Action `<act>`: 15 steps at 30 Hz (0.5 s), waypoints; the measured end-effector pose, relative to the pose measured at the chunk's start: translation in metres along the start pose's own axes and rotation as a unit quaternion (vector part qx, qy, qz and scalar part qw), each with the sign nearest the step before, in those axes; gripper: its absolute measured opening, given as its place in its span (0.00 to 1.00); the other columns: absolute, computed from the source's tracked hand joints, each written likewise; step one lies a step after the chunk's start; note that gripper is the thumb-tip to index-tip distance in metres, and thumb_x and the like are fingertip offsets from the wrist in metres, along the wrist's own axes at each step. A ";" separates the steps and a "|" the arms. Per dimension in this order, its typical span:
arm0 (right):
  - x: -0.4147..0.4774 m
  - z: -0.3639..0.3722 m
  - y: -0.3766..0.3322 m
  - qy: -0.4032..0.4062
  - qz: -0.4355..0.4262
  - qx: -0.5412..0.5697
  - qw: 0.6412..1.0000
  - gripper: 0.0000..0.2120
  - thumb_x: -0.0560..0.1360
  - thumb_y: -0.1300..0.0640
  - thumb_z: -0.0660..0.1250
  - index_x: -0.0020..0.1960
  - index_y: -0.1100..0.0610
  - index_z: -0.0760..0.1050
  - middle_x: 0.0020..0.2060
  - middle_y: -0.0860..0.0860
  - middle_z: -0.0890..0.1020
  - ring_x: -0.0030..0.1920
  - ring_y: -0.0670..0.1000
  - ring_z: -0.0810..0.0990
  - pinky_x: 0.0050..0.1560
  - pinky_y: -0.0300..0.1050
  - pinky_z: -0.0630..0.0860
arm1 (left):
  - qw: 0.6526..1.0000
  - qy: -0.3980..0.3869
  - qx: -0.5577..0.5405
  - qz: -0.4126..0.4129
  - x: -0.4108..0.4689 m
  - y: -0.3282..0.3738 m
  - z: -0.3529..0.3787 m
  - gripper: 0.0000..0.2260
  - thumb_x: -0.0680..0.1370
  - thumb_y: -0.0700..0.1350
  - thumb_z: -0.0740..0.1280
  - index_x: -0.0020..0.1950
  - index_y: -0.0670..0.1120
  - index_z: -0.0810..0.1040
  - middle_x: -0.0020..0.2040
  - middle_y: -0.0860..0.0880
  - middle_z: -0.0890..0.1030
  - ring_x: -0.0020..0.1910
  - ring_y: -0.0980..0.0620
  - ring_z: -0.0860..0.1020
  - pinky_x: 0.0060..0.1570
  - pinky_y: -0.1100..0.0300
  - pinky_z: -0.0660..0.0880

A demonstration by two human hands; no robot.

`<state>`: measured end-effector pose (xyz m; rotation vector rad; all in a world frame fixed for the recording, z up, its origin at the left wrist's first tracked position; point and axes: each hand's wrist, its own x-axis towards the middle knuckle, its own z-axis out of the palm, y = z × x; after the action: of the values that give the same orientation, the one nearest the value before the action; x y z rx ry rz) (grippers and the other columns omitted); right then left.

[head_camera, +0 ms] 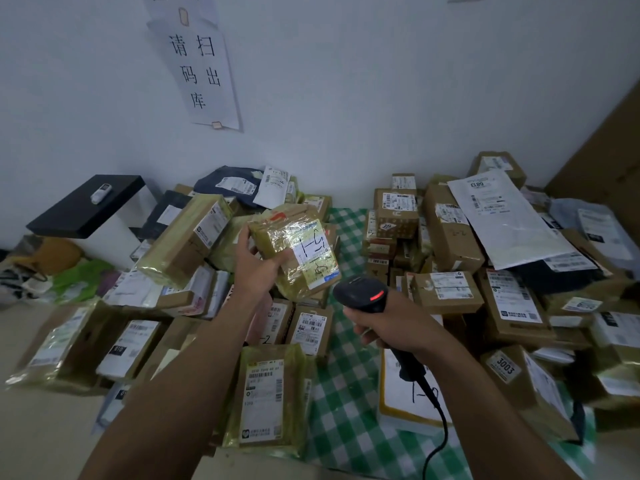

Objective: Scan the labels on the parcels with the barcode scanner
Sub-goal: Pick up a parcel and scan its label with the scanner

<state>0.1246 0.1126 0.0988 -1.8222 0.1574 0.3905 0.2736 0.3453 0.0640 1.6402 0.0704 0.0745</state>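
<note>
My left hand grips a small cardboard parcel wrapped in glossy yellow tape and holds it up above the pile. Its white label with handwritten marks faces me, tilted to the right. My right hand grips the handle of a black barcode scanner. The scanner's head sits just below and right of the parcel, and a red light glows on it. Its black cable hangs down toward me.
Many labelled cardboard parcels and mailers lie piled left and right on a green checked cloth. A white plastic mailer lies on the right pile. A black-topped white cabinet stands far left by the wall, under a paper sign.
</note>
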 end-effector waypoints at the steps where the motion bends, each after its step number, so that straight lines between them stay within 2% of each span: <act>1: 0.001 -0.001 0.000 -0.005 -0.001 0.000 1.000 0.12 0.78 0.48 0.73 0.60 0.41 0.76 0.42 0.48 0.87 0.39 0.46 0.86 0.39 0.39 0.77 | 1.000 -0.003 0.003 0.000 -0.001 -0.001 0.000 0.36 0.67 0.37 0.82 0.70 0.57 0.72 0.64 0.52 0.82 0.60 0.52 0.82 0.50 0.49 0.84; 4: 0.006 -0.008 0.005 -0.016 0.001 0.006 1.000 0.14 0.78 0.47 0.72 0.61 0.37 0.73 0.49 0.45 0.86 0.41 0.47 0.87 0.40 0.40 0.77 | 1.000 -0.012 0.015 0.010 -0.004 -0.004 0.001 0.31 0.68 0.35 0.81 0.66 0.53 0.76 0.61 0.52 0.84 0.58 0.54 0.83 0.48 0.53 0.84; 7: 0.011 -0.015 0.013 -0.014 0.011 0.024 1.000 0.16 0.78 0.47 0.73 0.64 0.40 0.75 0.51 0.45 0.85 0.42 0.48 0.87 0.42 0.44 0.77 | 0.999 -0.024 0.027 -0.010 -0.014 -0.011 0.003 0.30 0.71 0.33 0.78 0.69 0.50 0.74 0.58 0.53 0.84 0.54 0.57 0.84 0.42 0.61 0.83; 8: 0.013 -0.017 0.015 -0.013 0.016 0.027 0.999 0.16 0.78 0.47 0.73 0.64 0.40 0.75 0.51 0.45 0.86 0.42 0.49 0.87 0.42 0.44 0.77 | 0.999 -0.032 0.033 -0.026 -0.017 -0.018 0.003 0.31 0.71 0.34 0.78 0.70 0.51 0.74 0.58 0.55 0.84 0.54 0.58 0.84 0.44 0.59 0.83; 11: 0.019 -0.021 0.021 -0.017 0.028 0.036 0.999 0.16 0.78 0.49 0.73 0.65 0.41 0.75 0.51 0.44 0.86 0.42 0.49 0.87 0.39 0.40 0.77 | 0.993 -0.059 0.071 -0.074 -0.020 -0.037 0.005 0.34 0.71 0.41 0.80 0.74 0.57 0.72 0.59 0.56 0.85 0.58 0.53 0.83 0.55 0.45 0.82; 15: 0.032 -0.024 0.028 -0.003 0.045 0.036 0.998 0.18 0.78 0.49 0.73 0.66 0.41 0.75 0.53 0.45 0.85 0.42 0.50 0.87 0.38 0.40 0.78 | 0.985 -0.084 0.105 -0.108 -0.012 -0.055 0.006 0.41 0.72 0.44 0.79 0.80 0.56 0.63 0.64 0.54 0.82 0.62 0.51 0.81 0.60 0.44 0.80</act>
<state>0.1502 0.0848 0.0682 -1.7467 0.2469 0.4492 0.2624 0.3421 0.0083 1.8333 0.1297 -0.2444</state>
